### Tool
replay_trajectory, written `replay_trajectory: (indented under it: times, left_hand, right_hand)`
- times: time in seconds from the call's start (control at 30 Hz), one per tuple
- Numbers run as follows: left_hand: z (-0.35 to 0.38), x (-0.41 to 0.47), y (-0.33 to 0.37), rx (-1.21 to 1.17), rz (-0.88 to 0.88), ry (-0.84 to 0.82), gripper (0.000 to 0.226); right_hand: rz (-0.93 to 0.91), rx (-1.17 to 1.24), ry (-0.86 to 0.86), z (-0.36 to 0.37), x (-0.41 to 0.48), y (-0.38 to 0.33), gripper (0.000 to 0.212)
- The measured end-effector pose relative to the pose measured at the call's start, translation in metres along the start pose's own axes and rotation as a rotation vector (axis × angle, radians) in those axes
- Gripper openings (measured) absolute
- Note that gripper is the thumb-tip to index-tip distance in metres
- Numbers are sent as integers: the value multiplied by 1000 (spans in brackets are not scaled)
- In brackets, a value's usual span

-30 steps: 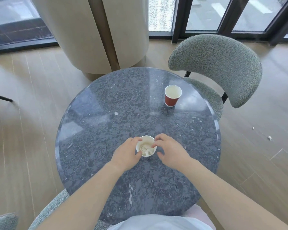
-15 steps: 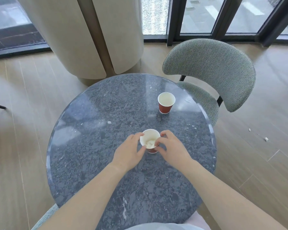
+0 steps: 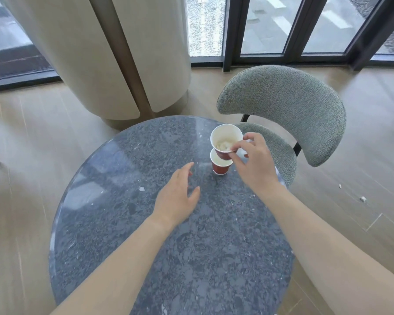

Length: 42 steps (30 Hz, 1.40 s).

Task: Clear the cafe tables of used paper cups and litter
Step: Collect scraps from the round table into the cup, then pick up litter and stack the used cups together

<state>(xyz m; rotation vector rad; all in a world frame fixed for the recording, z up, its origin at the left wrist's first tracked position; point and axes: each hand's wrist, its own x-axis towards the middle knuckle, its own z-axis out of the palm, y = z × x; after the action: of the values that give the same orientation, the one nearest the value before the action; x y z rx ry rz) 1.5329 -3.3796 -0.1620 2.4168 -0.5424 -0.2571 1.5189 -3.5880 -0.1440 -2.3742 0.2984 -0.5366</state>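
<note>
We record the right hand [image 3: 253, 164] gripping a red paper cup [image 3: 225, 138], fingers [image 3: 238, 145] clamped on its near rim and side. Crumpled white litter [image 3: 223, 145] lies inside this cup, just left of the fingertips. Directly beneath those fingers a second red paper cup [image 3: 221, 167] stands upright on the grey stone worktop [image 3: 146, 246]. The held cup's base sits at its mouth; we cannot tell whether the two touch.

The left hand [image 3: 178, 196] holds nothing, its fingers [image 3: 187, 172] apart and relaxed, with the tips pointing at the standing cup, near but clear of it. A small white scrap [image 3: 142, 189] lies on the worktop left of that hand. A green upholstered chair [image 3: 293, 105] stands beyond the right hand's fingers. White scraps [image 3: 363, 198] lie on the floor [image 3: 21, 155], well to the right.
</note>
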Motion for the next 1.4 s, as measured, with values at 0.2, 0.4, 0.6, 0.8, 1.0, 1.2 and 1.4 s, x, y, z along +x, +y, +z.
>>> replay_trajectory:
  times: [0.2, 0.4, 0.6, 0.8, 1.0, 1.2, 1.4]
  left_hand:
    - [13, -7, -18, 43, -29, -95, 57]
    - [23, -5, -23, 80, -15, -140, 57]
    - [29, 4, -14, 91, 21, -134, 59]
    - [31, -9, -9, 111, 28, -157, 77]
    - [30, -31, 3, 63, 77, -184, 83]
    - [40, -49, 29, -4, 155, -182, 78]
    - [64, -62, 67, -22, 197, -220, 80]
  right_hand:
    - [63, -56, -115, 28, 0, 33, 5]
    - [104, -63, -313, 50, -11, 51, 6]
    - [36, -62, -424, 48, -36, 46, 7]
    - [82, 35, -457, 36, -76, 32, 6]
    - [124, 137, -411, 14, -110, 12, 8]
    - [148, 127, -303, -23, -141, 11, 11]
    - [215, 96, -245, -64, -167, 31, 18]
